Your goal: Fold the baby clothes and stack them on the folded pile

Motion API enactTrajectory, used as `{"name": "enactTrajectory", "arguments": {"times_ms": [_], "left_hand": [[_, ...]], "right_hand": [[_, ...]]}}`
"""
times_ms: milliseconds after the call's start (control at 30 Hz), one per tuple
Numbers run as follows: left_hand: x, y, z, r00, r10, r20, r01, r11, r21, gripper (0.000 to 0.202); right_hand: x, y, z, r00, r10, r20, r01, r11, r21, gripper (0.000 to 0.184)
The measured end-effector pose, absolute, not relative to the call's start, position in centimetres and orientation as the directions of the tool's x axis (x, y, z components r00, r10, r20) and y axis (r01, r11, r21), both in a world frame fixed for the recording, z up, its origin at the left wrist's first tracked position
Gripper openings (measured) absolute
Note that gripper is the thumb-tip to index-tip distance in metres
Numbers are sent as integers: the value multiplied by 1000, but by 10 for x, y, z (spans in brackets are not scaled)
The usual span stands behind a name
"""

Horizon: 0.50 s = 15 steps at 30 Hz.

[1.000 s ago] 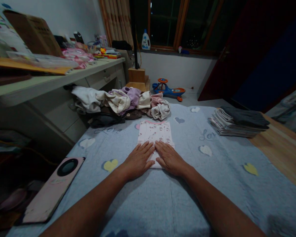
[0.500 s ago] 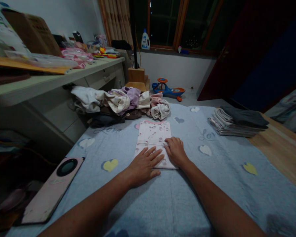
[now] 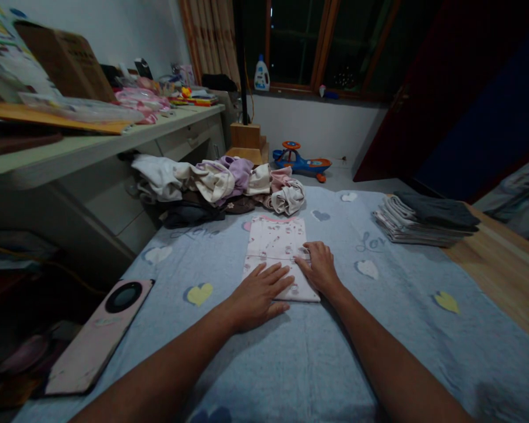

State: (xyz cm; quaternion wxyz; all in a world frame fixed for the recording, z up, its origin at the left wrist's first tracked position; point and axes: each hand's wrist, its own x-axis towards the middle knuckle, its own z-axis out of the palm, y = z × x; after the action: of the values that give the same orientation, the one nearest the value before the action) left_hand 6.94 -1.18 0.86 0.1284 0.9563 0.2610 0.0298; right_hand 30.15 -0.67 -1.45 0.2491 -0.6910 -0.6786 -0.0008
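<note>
A folded white garment [image 3: 277,238] with a small print and a pink edge lies on the blue bedspread, a fold line crossing its middle. My left hand [image 3: 261,296] rests flat on its lower left part, fingers stretched out. At the garment's right edge, beside the fold line, my right hand [image 3: 320,269] touches the cloth. Its thumb reaches over the fabric and stands apart from the bent forefinger; the other fingers are partly hidden.
Crumpled clothes [image 3: 220,182] are heaped at the bed's far left. A folded stack [image 3: 423,220] sits at the right. A pink phone [image 3: 99,338] lies near the left edge, below a cluttered desk [image 3: 158,138]. A blue ride-on toy [image 3: 302,161] stands on the floor beyond.
My right forefinger has shifted slightly right, widening the gap to the thumb. My left hand stays flat on the garment. The view has moved a little.
</note>
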Motion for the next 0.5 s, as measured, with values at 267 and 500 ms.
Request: {"name": "enactTrajectory", "arguments": {"times_ms": [267, 500], "left_hand": [[67, 0, 5, 718, 696, 15, 679, -705, 203, 61], [66, 3, 2, 723, 690, -36, 679, -698, 227, 65]], "right_hand": [[295, -12, -11, -154, 940, 303, 893, 264, -365, 39], [287, -14, -8, -251, 968, 3, 924, 241, -296, 57]]}}
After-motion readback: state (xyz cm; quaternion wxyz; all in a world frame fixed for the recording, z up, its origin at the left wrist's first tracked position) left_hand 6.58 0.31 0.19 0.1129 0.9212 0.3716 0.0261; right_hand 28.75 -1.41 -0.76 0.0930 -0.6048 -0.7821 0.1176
